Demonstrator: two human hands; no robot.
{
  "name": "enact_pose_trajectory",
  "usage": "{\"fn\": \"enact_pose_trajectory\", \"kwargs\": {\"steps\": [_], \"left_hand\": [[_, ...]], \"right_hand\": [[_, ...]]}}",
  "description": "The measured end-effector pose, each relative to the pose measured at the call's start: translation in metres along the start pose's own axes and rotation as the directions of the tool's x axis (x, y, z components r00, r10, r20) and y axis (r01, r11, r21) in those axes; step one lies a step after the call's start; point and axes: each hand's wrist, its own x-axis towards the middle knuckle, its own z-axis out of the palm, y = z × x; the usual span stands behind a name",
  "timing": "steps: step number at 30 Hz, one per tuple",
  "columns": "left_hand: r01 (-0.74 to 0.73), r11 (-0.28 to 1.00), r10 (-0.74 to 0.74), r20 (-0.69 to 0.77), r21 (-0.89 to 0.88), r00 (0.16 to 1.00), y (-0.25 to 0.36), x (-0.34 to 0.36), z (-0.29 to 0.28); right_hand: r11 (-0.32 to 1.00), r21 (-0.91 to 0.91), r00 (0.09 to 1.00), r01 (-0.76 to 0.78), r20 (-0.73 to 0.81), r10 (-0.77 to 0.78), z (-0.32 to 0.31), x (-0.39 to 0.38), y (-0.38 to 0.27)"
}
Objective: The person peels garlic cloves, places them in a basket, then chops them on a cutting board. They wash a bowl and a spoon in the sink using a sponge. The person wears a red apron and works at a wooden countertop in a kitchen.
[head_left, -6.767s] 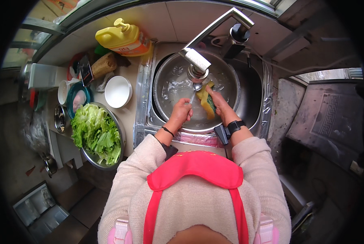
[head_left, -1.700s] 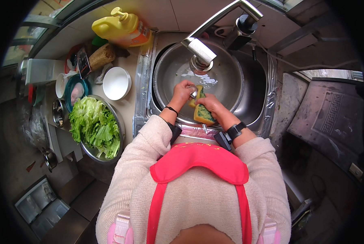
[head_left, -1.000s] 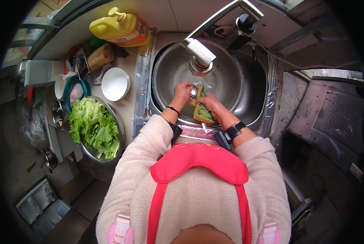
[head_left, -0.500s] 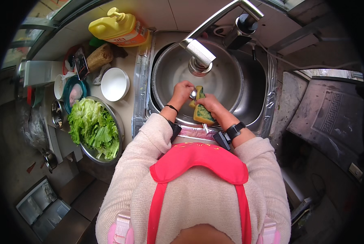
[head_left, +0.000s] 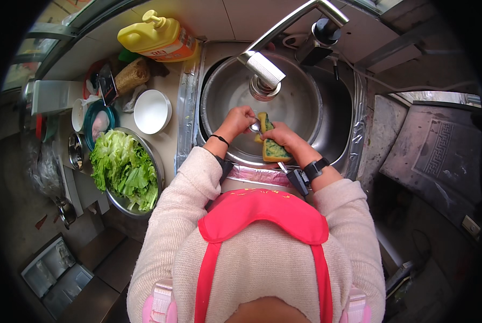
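Note:
Over the front of a large round metal basin [head_left: 219, 91], my left hand [head_left: 238, 120] pinches a metal spoon [head_left: 255, 127] by its bowl end. My right hand [head_left: 285, 135] is closed around a yellow and green sponge [head_left: 275, 152], which is folded about the spoon's handle. The handle's tip pokes out below the sponge, near my right wrist; its middle is hidden inside. The basin sits in the sink [head_left: 335, 113], and its bottom looks wet.
A metal faucet [head_left: 267, 72] hangs over the basin. On the left counter are a white bowl [head_left: 152, 111], a metal bowl [head_left: 157, 185] of leafy greens [head_left: 123, 167], and a teal bowl [head_left: 112, 112]. A yellow pump jug [head_left: 160, 40] stands behind them.
The sponge and my right hand have slid right and toward me along the spoon. The spoon's handle tip now points further right. My left hand still grips the bowl end.

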Motion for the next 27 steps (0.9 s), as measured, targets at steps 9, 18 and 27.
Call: {"fn": "enact_pose_trajectory", "kwargs": {"steps": [9,18,27], "left_hand": [[0.002,1.0,-0.002,-0.007,0.006,1.0,-0.01,0.007,0.007],[-0.259,0.868,0.343,-0.135,0.424,0.929,-0.031,0.022,0.025],[0.023,0.945,-0.139,-0.34,-0.325,0.93,-0.02,0.012,-0.008]], "right_hand": [[0.999,-0.039,0.999,-0.033,-0.037,0.032,-0.003,-0.007,-0.007],[0.951,-0.306,0.991,-0.044,-0.133,0.003,-0.006,0.026,0.014],[0.998,0.044,0.97,0.036,-0.242,-0.024,-0.033,0.026,0.003]]}}
